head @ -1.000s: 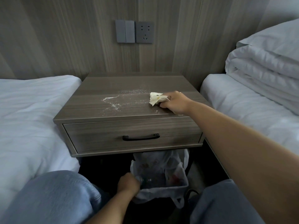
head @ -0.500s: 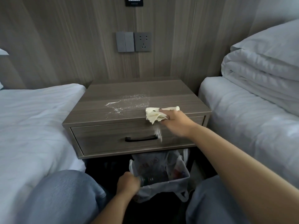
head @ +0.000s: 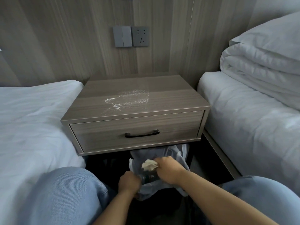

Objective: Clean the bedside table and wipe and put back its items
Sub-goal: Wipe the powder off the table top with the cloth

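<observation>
Between two white beds (head: 32,120), the bedside table (head: 170,98) is seen with white powder (head: 128,99) scattered over the left-centre of its top. Below its closed drawer, a crumpled cloth (head: 149,164) is gripped in the right hand (head: 168,171), projecting from the fingers over the bin bag (head: 180,161). The bag's near rim is clenched by the left hand (head: 129,181).
</observation>
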Demonstrator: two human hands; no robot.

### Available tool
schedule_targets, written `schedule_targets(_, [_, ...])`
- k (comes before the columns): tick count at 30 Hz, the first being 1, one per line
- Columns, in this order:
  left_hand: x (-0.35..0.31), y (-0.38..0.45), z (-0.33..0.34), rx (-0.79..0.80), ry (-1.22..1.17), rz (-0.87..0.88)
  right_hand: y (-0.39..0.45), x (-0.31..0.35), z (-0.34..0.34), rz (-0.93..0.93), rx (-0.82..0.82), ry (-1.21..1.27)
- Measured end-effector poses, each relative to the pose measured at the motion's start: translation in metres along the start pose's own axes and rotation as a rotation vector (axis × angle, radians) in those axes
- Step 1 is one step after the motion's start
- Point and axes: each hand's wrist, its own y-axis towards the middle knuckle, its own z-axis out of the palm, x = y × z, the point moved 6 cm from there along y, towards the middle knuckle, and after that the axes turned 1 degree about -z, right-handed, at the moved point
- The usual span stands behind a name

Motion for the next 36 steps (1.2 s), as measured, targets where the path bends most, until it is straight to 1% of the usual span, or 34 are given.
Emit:
schedule_targets(2, [0.004,0.0,0.006,0.014,0.053,-0.002,0.003,-0.001,-0.004,0.02,-0.098,0.115])
schedule_targets(4, [0.01,0.0,0.013,0.02,0.083,-0.015,0.003,-0.001,-0.006,0.031,-0.171,0.173])
schedule_targets(7, [0.021,-0.001,0.023,0.019,0.07,-0.018,0.008,-0.009,0.0,0.168,-0.13,0.281])
schedule_targets(9, [0.027,0.001,0.029,0.012,0.05,0.002,0.014,-0.019,-0.001,0.329,-0.123,0.494])
schedule_targets(12, [0.034,0.005,0.031,0.002,0.025,-0.038,0.016,-0.028,-0.005,0.539,-0.127,1.003])
schedule_targets(14, [0.035,0.006,0.031,0.032,0.042,-0.071,0.013,-0.024,-0.012,0.559,-0.118,1.163])
schedule_targets(17, [0.029,0.005,0.026,0.115,0.02,-0.148,0.014,-0.017,-0.019,0.506,-0.065,1.288])
schedule_targets(19, [0.014,0.004,0.017,0.155,-0.005,-0.118,0.015,-0.013,-0.021,0.472,-0.044,1.304])
schedule_targets(20, [0.004,0.002,0.006,0.125,-0.004,-0.068,0.016,-0.014,-0.02,0.466,-0.043,1.294])
schedule_targets(21, [-0.008,-0.001,-0.01,0.039,-0.038,-0.006,0.017,-0.015,-0.019,0.457,-0.046,1.29])
schedule_targets(22, [-0.02,-0.003,-0.025,-0.062,-0.136,0.056,0.016,-0.017,-0.019,0.446,-0.049,1.289])
schedule_targets(23, [-0.031,-0.008,-0.037,-0.117,-0.282,0.118,0.015,-0.018,-0.018,0.434,-0.047,1.292])
schedule_targets(24, [-0.042,-0.012,-0.044,-0.109,-0.47,0.163,0.013,-0.018,-0.017,0.421,-0.038,1.304])
schedule_targets(25, [-0.05,-0.016,-0.044,-0.04,-0.664,0.166,0.011,-0.018,-0.016,0.411,-0.022,1.321])
schedule_targets(26, [-0.055,-0.018,-0.038,0.079,-0.835,0.117,0.01,-0.019,-0.014,0.406,-0.011,1.346])
schedule_targets(27, [-0.055,-0.022,-0.03,0.196,-0.963,0.029,0.008,-0.02,-0.012,0.397,-0.004,1.375])
schedule_targets(28, [-0.052,-0.026,-0.021,0.287,-1.062,-0.045,0.006,-0.021,-0.01,0.391,-0.012,1.402])
schedule_targets(30, [-0.048,-0.032,-0.006,0.432,-1.14,-0.115,0.005,-0.026,-0.006,0.404,-0.058,1.408])
schedule_targets(32, [-0.047,-0.035,0.004,0.49,-1.193,-0.126,0.007,-0.037,0.003,0.446,-0.118,1.354])
schedule_targets(33, [-0.047,-0.037,0.006,0.481,-1.198,-0.124,0.009,-0.042,0.007,0.468,-0.141,1.293])
schedule_targets(35, [-0.041,-0.028,0.009,0.379,-1.175,-0.143,0.011,-0.051,0.013,0.503,-0.221,1.035])
schedule_targets(36, [-0.036,-0.022,0.011,0.322,-1.137,-0.152,0.012,-0.054,0.012,0.487,-0.299,0.842])
